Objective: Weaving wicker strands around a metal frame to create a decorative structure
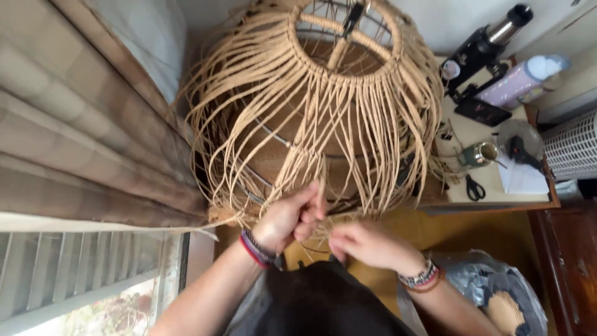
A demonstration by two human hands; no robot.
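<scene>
Over on the left, the curtain (81, 124) hangs beside the window, and right next to it the big woven lampshade frame (317, 106) fills the middle, its loose rattan strands (298, 149) trailing down to both hands. The left hand (287, 219) is pinched shut on a strand at the frame's lower edge, and the right hand (367, 244), just beside it, has its fingers curled around strands too. Further right, the desk (491, 180) carries scissors (475, 188) and a small tin (479, 154).
</scene>
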